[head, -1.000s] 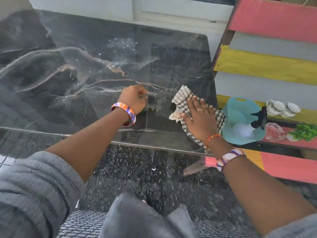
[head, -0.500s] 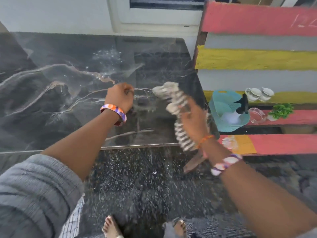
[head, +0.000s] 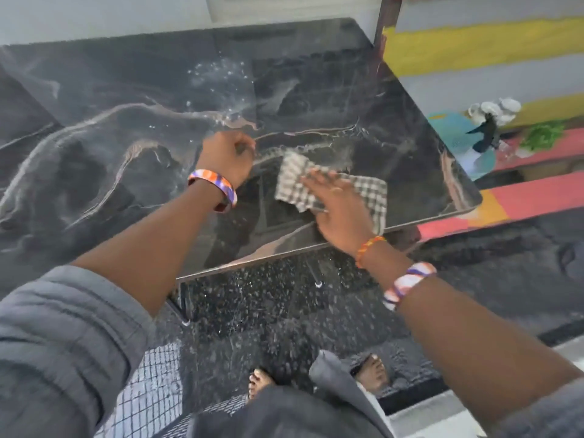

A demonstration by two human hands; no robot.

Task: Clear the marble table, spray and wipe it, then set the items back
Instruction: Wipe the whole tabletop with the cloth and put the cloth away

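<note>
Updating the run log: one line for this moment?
phase: wiping | right hand: flat on checked cloth | left hand: fist on marble table | spray droplets: unwiped

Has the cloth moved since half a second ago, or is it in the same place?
Yes. The cloth was lifted off the table then; now it lies flat on it under the right hand, near the front edge.

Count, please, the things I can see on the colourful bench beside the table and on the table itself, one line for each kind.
Checked grey-and-white cloth on the black marble table: 1
Turquoise plastic basket on the bench: 1
Black-topped spray bottle: 1
White ceramic cups, blurred: apparently 2
Green leafy bunch: 1
Total: 6
</note>
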